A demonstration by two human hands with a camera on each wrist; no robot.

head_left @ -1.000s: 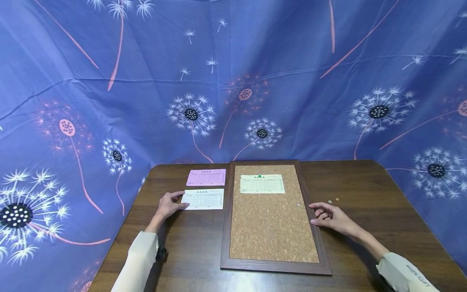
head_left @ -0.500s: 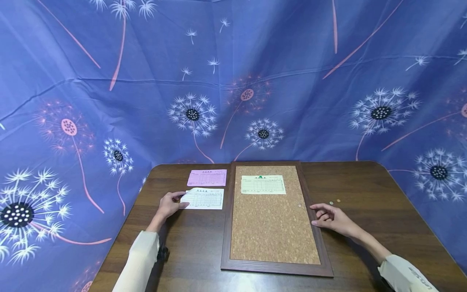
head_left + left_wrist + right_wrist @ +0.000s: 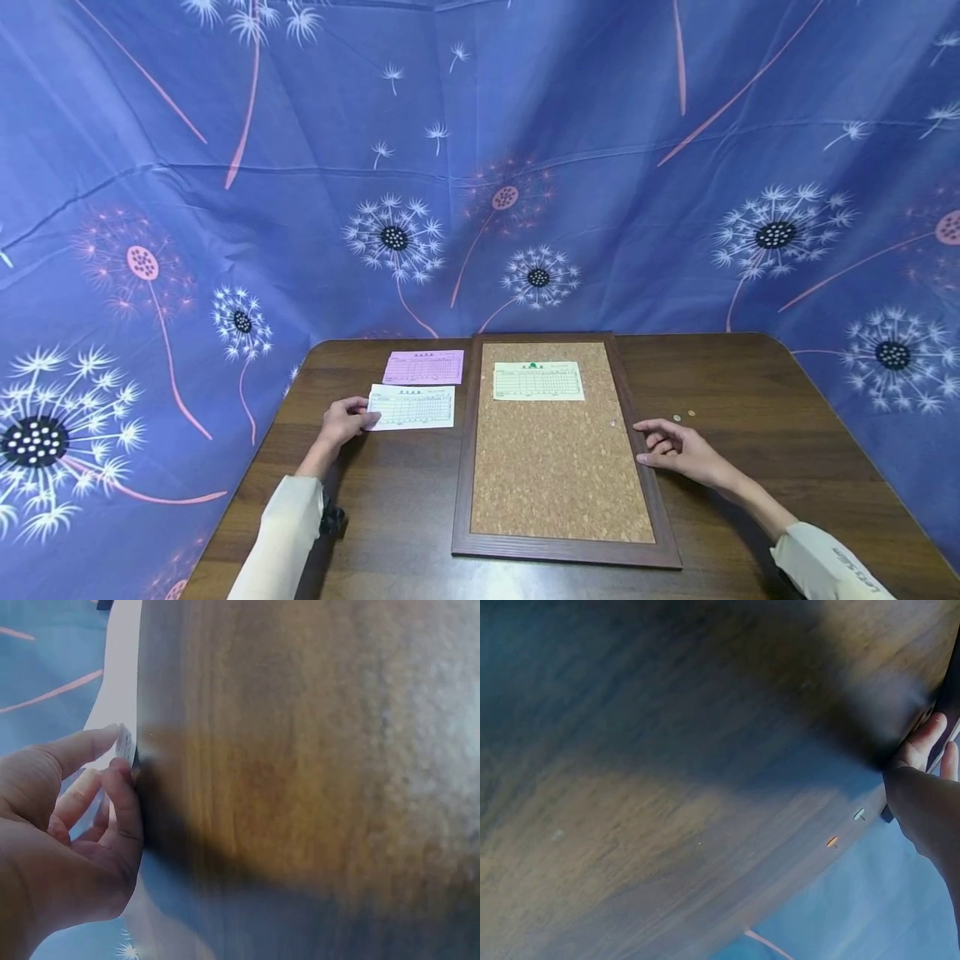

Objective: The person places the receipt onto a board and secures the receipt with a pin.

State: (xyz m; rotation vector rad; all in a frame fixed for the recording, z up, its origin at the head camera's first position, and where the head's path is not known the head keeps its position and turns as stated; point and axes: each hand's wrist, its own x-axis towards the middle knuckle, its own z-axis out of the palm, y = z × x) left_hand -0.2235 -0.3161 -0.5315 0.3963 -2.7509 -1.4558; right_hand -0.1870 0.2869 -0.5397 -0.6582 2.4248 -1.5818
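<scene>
At the left of the table, my left hand (image 3: 344, 423) pinches the left edge of a white printed form (image 3: 414, 408) between thumb and fingers. In the left wrist view the form's edge sits between the fingertips of that hand (image 3: 82, 817). My right hand (image 3: 684, 452) rests on the right side of the brown frame of a corkboard (image 3: 555, 475), its index finger and thumb spread apart on the frame. A pale green form (image 3: 538, 383) lies near the board's top, with a green pin (image 3: 533, 365) at its upper edge.
A purple form (image 3: 424, 367) lies behind the white one. Right of the board, a white thumbtack (image 3: 859, 814) and an orange thumbtack (image 3: 832, 841) lie on the wooden table (image 3: 780, 433). A small shiny spot (image 3: 612, 422) shows on the cork. A blue dandelion-print cloth (image 3: 450, 125) hangs behind.
The white form's upper left corner curled up, and now the sheet is shifted slightly left and tilted in my left hand. My right hand stays on the frame.
</scene>
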